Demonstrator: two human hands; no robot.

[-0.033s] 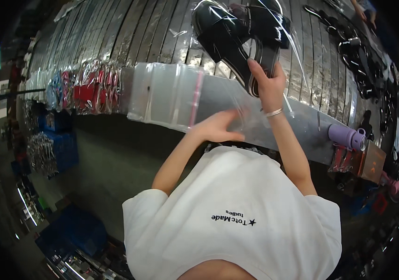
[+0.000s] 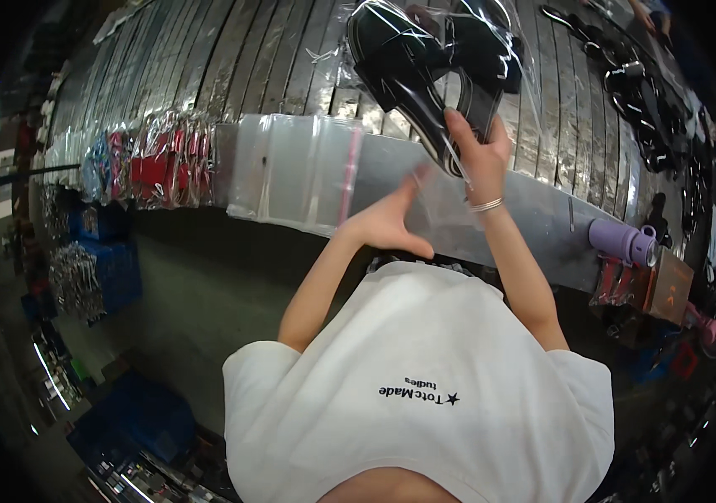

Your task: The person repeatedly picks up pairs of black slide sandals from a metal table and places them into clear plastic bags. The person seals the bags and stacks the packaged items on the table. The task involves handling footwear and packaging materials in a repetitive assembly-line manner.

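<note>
A pair of black sandals (image 2: 396, 71), covered in part by clear plastic (image 2: 442, 197), is clamped at its near end in the right hand (image 2: 484, 158), over the slatted surface (image 2: 245, 63). The left hand (image 2: 385, 225) is held nearer and to the left, thumb and fingers spread. Flat clear bags (image 2: 291, 172) are laid at left, a purple bottle (image 2: 614, 241) at right.

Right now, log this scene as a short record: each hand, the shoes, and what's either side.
Right hand: gripping the black shoes at their near end
Left hand: open, near loose clear plastic; contact unclear
Shoes: two, clear film over them
Left side: flat clear bags, red wrapped packets
Right side: lilac bottle
Surface: slatted bench
</note>
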